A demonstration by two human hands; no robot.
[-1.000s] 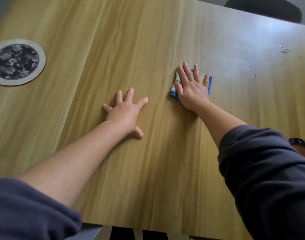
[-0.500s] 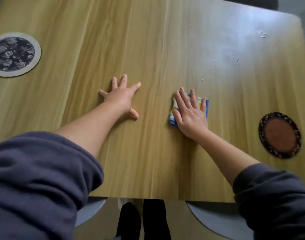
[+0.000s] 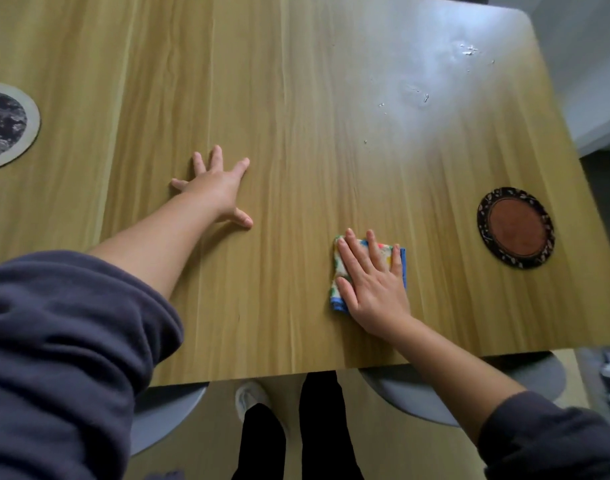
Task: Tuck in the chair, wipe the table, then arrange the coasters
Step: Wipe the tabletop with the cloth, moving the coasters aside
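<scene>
My right hand [image 3: 374, 282] lies flat with straight fingers on a small folded cloth [image 3: 340, 271], white with coloured spots and a blue edge, pressing it onto the wooden table [image 3: 296, 98] near the front edge. My left hand [image 3: 217, 188] rests flat on the bare wood to the left, fingers spread. A round dark coaster with a brown centre [image 3: 515, 227] lies to the right of the cloth. At the far left edge sits a round coaster with a pale rim and dark floral centre [image 3: 5, 124]. White crumbs [image 3: 425, 97] dot the far right part of the table.
Two grey chair seats [image 3: 418, 396] [image 3: 165, 414] show under the table's front edge, with my legs and a pale shoe [image 3: 250, 398] between them. The table's right edge runs close to the brown coaster; grey floor and a white wall lie beyond.
My right hand has dragged the cloth toward me, from mid-table to near the front edge. The view has pulled back, showing the brown coaster and the chairs. My left hand stays planted.
</scene>
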